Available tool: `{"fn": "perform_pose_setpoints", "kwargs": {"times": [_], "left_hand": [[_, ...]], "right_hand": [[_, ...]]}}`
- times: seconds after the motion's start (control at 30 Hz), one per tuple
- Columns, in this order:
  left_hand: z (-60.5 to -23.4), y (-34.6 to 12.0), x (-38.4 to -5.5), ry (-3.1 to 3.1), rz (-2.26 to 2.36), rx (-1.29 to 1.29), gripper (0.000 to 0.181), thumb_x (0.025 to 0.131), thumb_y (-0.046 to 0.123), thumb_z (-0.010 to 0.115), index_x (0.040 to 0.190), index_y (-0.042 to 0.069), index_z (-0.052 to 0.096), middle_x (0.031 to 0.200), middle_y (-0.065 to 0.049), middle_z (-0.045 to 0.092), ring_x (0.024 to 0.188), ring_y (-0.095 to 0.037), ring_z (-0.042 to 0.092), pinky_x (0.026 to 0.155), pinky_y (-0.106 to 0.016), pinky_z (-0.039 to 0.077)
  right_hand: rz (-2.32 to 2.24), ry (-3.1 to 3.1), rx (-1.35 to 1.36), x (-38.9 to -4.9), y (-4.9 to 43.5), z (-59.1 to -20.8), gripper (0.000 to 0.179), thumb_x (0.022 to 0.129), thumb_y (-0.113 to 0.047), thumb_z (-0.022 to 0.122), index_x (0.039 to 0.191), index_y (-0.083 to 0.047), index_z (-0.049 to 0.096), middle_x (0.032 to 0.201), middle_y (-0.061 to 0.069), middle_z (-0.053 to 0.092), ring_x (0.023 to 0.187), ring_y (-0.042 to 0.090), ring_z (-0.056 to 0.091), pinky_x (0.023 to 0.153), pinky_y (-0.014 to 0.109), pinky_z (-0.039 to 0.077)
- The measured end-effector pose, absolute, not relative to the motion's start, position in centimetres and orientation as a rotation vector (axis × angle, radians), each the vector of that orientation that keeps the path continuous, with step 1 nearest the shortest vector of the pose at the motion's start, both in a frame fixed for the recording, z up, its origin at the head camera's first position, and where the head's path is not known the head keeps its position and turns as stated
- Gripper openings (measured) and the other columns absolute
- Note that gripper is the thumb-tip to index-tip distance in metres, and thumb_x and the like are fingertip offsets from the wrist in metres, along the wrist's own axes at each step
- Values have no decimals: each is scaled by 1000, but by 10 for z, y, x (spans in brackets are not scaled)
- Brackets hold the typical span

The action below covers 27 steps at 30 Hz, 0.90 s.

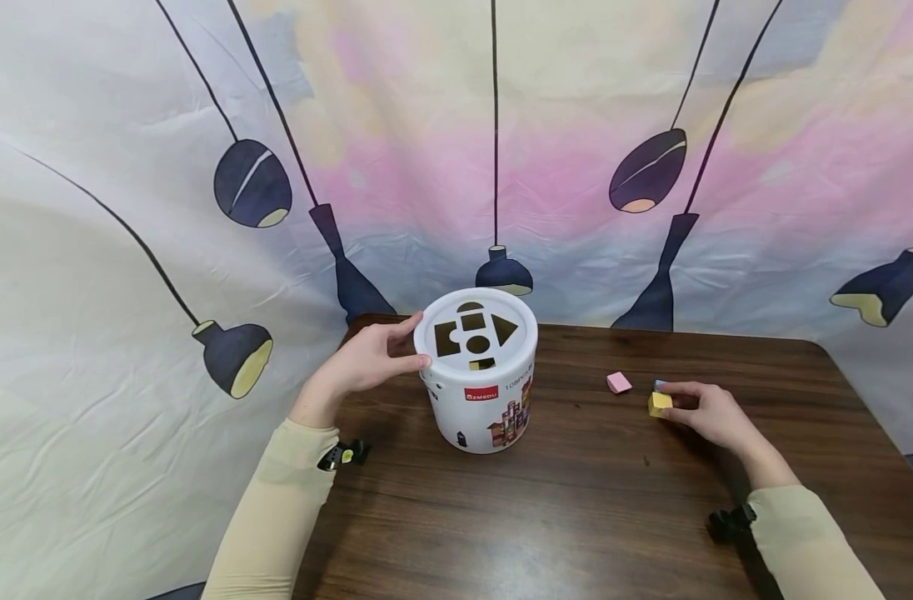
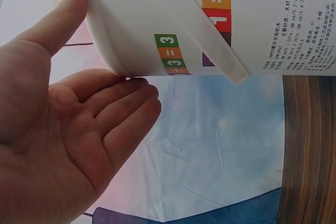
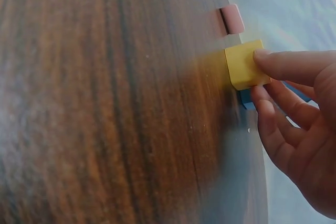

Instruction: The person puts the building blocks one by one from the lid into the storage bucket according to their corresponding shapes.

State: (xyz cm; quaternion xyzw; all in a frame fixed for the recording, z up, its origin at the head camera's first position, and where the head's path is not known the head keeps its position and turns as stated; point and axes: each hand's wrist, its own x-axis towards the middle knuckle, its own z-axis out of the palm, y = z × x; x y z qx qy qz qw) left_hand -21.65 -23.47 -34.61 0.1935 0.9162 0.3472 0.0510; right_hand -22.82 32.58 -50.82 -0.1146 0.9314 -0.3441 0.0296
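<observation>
My right hand (image 1: 715, 415) pinches a yellow block (image 1: 660, 405) between thumb and fingertips, low over the table. In the right wrist view, a blue block (image 3: 247, 98) shows partly behind the yellow one, close to my fingertips. A pink block (image 1: 618, 382) lies just to the left of these. My left hand (image 1: 366, 357) touches the left side of a white bucket (image 1: 477, 421) at its lid rim, thumb and fingers spread apart. Through the left wrist view the fingers look nearly straight against the rim. The bucket stands upright, its lid (image 1: 460, 360) cut with several shaped holes.
A dark brown wooden table (image 1: 546, 508) carries everything. Right behind its far edge hangs a cloth backdrop (image 1: 426, 167) printed with lamps. The bucket's white handle (image 2: 212, 40) hangs down along its side.
</observation>
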Motion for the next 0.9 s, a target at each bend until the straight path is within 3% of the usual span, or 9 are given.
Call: {"fn": "perform_pose_setpoints", "kwargs": {"times": [0.43,0.9], "left_hand": [[-346,-235,-216,2819,1020,598,87,96,43,82,166,13,39,164,-10,45,146,-28,51,117,-50,44],[-346,-236,-215,2804,1041,591,88,96,43,82,166,14,38,165,-10,44,146,-26,50,116,-50,45]], "right_hand": [[-1014,2874,-355,-230,327,-508,44,95,-21,83,132,2,74,107,13,76,96,26,70,76,34,55],[-987,2899,-377,-228,325,-508,41,97,-19,81,130,3,73,110,15,76,98,27,71,82,45,57]]}}
